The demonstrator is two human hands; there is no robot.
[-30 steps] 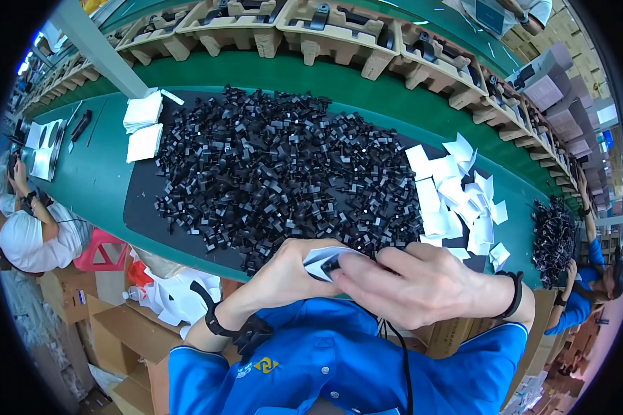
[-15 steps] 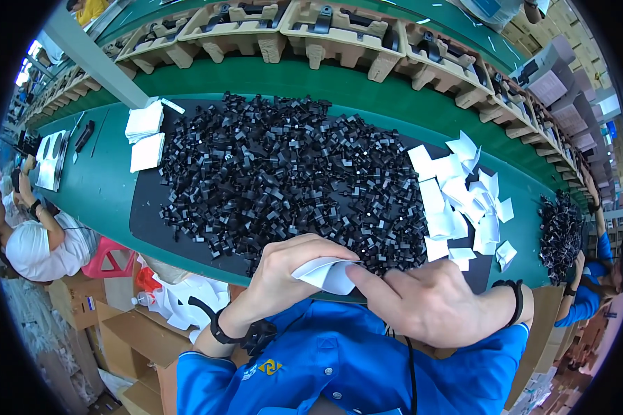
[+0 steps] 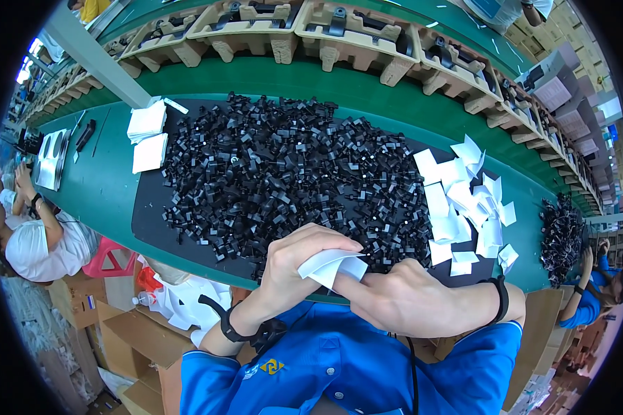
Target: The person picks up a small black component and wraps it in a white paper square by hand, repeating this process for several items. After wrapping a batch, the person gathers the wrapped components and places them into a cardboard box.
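My left hand (image 3: 294,263) is closed around a small white paper slip (image 3: 331,265), which is curved and partly folded over between thumb and fingers. From the other side my right hand (image 3: 398,296) reaches in with its fingers curled. Its index finger presses against the slip, and the fingertip is hidden behind the paper. Whether anything lies inside the fold cannot be seen. Just beyond both hands spreads a wide heap of small black plastic parts (image 3: 291,166) on a dark mat (image 3: 145,207). Bent and folded white slips (image 3: 457,200) lie loosely to the right of the heap.
Two stacks of white paper (image 3: 147,135) sit left of the heap, near a grey post (image 3: 97,59). Cardboard-pulp trays (image 3: 353,38) holding black parts line the far side. Another black pile (image 3: 561,235) is at right by a co-worker in blue (image 3: 588,297); another person (image 3: 41,242) sits at left.
My right hand has moved left, and its index finger has gone behind the slip, which is now folded over more. The far trays have shifted slightly to the right.
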